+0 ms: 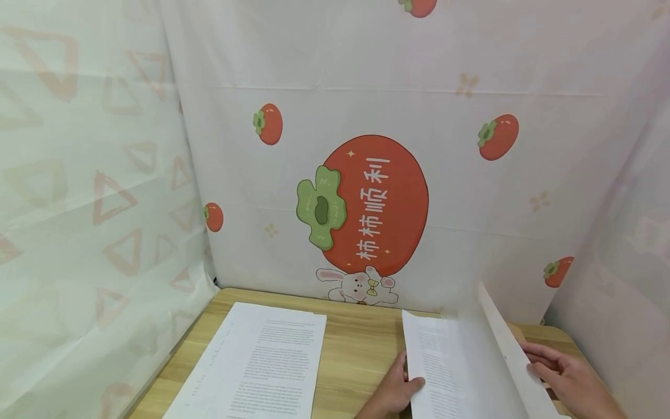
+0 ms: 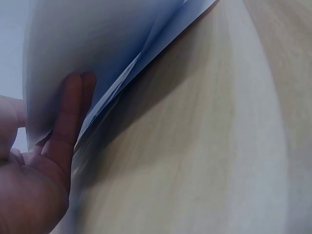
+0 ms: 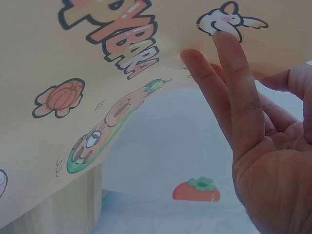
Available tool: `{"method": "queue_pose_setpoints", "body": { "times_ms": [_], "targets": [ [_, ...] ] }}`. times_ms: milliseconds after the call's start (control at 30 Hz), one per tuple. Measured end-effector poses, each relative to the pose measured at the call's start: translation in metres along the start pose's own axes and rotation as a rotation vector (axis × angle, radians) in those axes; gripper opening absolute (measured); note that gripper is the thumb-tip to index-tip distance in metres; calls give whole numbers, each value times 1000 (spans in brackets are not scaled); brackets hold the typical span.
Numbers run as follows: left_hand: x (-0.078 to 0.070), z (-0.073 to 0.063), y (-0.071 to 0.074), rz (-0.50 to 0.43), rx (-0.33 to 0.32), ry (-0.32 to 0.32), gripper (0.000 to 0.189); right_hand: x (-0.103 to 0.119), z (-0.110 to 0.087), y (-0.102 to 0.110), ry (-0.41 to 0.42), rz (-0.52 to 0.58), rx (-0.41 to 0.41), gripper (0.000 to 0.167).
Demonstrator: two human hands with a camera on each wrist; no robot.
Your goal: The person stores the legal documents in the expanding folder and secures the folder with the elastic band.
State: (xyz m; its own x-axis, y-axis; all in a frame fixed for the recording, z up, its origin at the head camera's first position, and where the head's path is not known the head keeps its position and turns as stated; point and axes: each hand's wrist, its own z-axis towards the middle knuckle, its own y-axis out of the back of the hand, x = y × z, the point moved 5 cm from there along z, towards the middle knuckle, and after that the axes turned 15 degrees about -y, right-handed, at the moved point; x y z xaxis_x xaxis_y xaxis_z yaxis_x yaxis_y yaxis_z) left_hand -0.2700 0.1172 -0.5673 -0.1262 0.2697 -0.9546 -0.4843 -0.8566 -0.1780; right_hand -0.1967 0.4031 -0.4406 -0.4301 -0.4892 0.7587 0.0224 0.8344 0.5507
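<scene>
Right of the white printed-paper pile, the left hand pinches white text-printed paper, the right hand a peach cartoon-printed cover, seemingly opening it, probably needing wider spreading next.

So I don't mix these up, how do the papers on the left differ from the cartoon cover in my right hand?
The papers lie flat on the table, while the cover is raised and curved. The papers carry lines of text; the cover's outer face shows colourful cartoons. No hand touches the papers, while your right hand pinches the cover. Both are printed.
</scene>
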Motion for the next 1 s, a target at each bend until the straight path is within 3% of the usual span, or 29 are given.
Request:
{"method": "queue_pose_setpoints", "body": {
  "times_ms": [267, 467, 700, 1000],
  "targets": [
    [0, -6, -4, 110, 16, 77, 53, -1, -1, -2, -5, 1, 17, 59],
    [-4, -5, 4, 159, -7, 77, 69, 0, -1, -3, 7, -3, 22, 60],
    [-3, -5, 8, 99, -40, 56, 74, -4, -1, -1, 36, 50, 58, 61],
    [-2, -9, 4, -74, -4, 44, 78, -6, 1, -3, 5, 31, 29, 60]
  ]
}}
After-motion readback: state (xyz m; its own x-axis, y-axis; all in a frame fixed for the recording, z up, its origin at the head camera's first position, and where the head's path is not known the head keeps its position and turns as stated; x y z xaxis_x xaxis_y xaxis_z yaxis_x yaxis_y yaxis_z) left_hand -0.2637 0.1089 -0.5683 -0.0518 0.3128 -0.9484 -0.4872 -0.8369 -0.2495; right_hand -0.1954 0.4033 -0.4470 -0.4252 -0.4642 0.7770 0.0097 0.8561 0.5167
